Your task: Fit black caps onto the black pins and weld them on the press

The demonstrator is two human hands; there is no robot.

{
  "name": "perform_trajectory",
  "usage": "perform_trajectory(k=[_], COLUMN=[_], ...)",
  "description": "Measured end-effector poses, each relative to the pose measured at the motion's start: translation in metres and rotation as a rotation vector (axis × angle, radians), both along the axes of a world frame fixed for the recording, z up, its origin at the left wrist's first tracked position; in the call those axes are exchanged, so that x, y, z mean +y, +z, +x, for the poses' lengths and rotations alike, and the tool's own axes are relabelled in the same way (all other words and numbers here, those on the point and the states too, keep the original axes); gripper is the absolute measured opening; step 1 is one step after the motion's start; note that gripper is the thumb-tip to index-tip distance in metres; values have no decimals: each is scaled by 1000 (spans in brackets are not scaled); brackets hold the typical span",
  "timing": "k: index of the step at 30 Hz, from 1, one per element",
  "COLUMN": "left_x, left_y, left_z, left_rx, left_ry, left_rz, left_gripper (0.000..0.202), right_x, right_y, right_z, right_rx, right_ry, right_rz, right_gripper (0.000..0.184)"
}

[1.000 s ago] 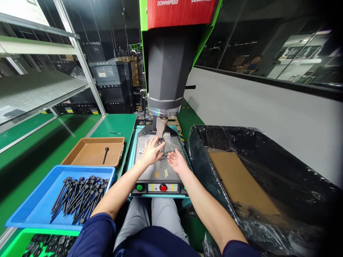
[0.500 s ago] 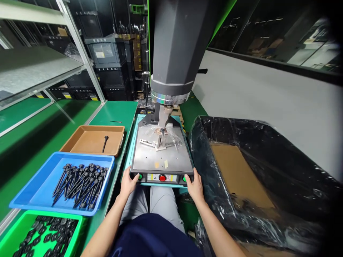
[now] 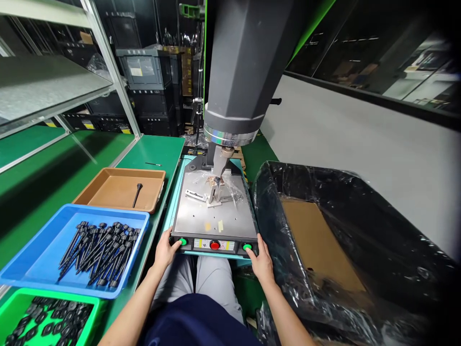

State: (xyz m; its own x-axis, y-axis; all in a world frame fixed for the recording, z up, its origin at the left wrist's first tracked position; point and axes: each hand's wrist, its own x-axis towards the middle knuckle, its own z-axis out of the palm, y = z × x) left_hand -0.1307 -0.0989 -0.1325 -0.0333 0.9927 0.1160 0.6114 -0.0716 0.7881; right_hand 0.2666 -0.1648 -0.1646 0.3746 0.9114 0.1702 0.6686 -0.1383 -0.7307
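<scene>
My left hand [image 3: 165, 249] rests at the front left corner of a press machine's base [image 3: 190, 218], its thumb stretched to the edge of a green button [image 3: 183, 241]. At the opposite corner is my right hand [image 3: 262, 262], fingers extended along the side and thumb at the lower rim of another green button [image 3: 247, 247]. Both hands are open and hold nothing. Between them sits a red button [image 3: 214, 245]. Above the metal plate, the machine's horn [image 3: 220, 161] comes down to a small fixture [image 3: 213, 194] wrapped partly in clear film; the part there is hard to make out.
To the left stand a brown tray [image 3: 99, 190] with one black stemmed part [image 3: 137, 195], a blue tray [image 3: 39, 245] of similar parts, and a green bin [image 3: 95, 312] of small black pieces. At right is a large film-lined container [image 3: 338, 185] with cardboard [image 3: 317, 240].
Both thumbs have drawn back slightly, so more of the two green buttons shows. The view has shifted a little; the horn still stands down at the fixture.
</scene>
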Motion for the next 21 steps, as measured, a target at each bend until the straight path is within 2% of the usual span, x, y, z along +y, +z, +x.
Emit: perform_trajectory(k=[9,16,21], left_x=[-6,-8,-2], left_y=[11,12,14], left_z=[3,6,5], left_rx=[28,-3,-116], left_ry=[-46,-14,44], left_rz=[-51,-50,-92], left_gripper=[71,73,64], right_x=[-1,1,0], right_y=[5,4,5], right_z=[-1,-4,-4], right_rx=[62,87,85], right_ry=[16,-32,-20], right_rz=[-41,-36,-34], right_gripper=[85,84,85])
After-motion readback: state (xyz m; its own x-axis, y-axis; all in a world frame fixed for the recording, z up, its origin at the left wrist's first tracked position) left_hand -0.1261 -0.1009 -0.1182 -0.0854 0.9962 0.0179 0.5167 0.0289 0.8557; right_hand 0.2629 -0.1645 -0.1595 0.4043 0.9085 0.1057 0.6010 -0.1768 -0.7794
